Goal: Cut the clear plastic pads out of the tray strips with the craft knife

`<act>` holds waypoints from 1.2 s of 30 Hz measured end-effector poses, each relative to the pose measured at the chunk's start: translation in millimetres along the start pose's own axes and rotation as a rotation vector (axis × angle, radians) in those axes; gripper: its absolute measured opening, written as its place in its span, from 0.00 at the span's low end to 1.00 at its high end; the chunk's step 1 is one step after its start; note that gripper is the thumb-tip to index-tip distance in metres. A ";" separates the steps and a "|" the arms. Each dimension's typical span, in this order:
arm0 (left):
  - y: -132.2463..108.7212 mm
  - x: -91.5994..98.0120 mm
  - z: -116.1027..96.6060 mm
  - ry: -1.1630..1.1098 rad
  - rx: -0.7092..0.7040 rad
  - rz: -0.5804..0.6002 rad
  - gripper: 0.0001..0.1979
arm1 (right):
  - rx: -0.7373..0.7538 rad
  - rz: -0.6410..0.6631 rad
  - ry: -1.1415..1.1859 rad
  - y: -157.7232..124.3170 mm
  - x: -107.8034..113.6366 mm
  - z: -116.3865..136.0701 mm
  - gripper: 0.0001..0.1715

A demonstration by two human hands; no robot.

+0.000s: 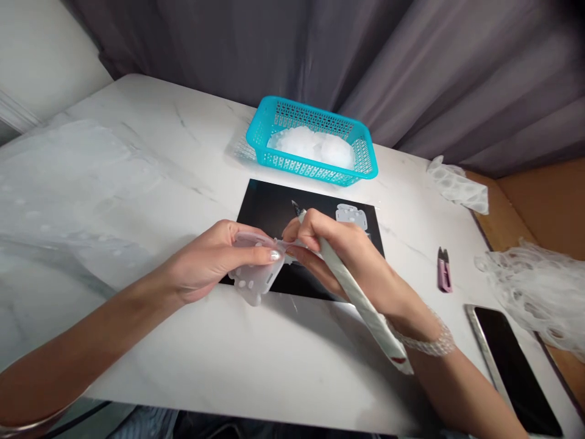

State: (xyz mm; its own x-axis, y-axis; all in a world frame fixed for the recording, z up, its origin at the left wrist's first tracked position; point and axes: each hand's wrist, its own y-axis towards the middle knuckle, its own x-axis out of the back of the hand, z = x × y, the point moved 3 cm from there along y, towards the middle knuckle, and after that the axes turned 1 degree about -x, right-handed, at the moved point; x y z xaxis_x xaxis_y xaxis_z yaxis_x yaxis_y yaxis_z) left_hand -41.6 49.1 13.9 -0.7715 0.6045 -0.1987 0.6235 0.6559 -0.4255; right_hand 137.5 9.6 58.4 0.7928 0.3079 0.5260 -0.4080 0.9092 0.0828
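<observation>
My left hand (214,259) pinches a translucent white plastic sheet piece (253,280) with cut-out holes, thumb on top. My right hand (342,250) is closed around a craft knife (365,311) with a pale wrapped handle. Its dark blade points up and away from the plastic, while the right thumb and fingertips meet the piece's edge beside my left thumb. Beneath both hands lies a black mat (269,204). Another flat translucent piece (351,217) rests on the mat's right side. What exactly the right fingertips pinch is partly hidden.
Behind the mat stands a blue basket (313,174) holding white translucent pieces (311,145). Thin clear sheets (68,183) cover the table's left. Pink thread snips (443,271), a phone (516,366), a pile of plastic offcuts (543,286) and a crumpled perforated strip (459,186) are at right.
</observation>
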 end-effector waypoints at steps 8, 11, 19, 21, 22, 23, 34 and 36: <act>1.0 -4.9 3.1 0.191 0.031 0.057 0.10 | -0.011 0.060 -0.146 7.1 -3.5 -4.1 0.14; 1.8 -0.3 2.1 0.300 0.021 0.024 0.13 | -0.090 0.162 -0.075 5.6 -0.1 -5.1 0.14; 1.6 0.5 -3.1 0.524 -0.044 0.014 0.12 | -0.080 0.177 -0.017 7.6 -0.4 -7.2 0.14; 0.6 -0.8 -3.1 0.565 -0.049 -0.003 0.12 | -0.070 0.179 -0.027 7.9 -2.1 -8.0 0.14; -0.2 -1.6 -3.0 0.586 -0.052 -0.023 0.12 | -0.058 0.170 -0.037 7.7 -2.7 -8.0 0.14; -1.3 -2.6 -2.8 0.609 -0.059 -0.048 0.11 | -0.041 0.164 -0.055 7.3 -3.5 -7.9 0.14; -2.9 -5.9 0.5 0.732 -0.285 -0.070 0.09 | 0.178 0.185 -0.174 12.6 -23.7 -22.5 0.20; -5.0 -8.9 -2.9 0.677 -0.369 0.077 0.08 | 0.173 0.182 -0.207 14.4 -24.7 -29.4 0.20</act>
State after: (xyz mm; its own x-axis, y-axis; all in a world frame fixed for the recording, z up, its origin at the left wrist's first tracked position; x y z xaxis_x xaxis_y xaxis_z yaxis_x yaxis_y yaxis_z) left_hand -37.4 41.8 20.4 -0.5524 0.7212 0.4180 0.7657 0.6372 -0.0875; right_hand 125.4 23.3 21.7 0.5983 0.3815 0.7046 -0.6195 0.7780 0.1047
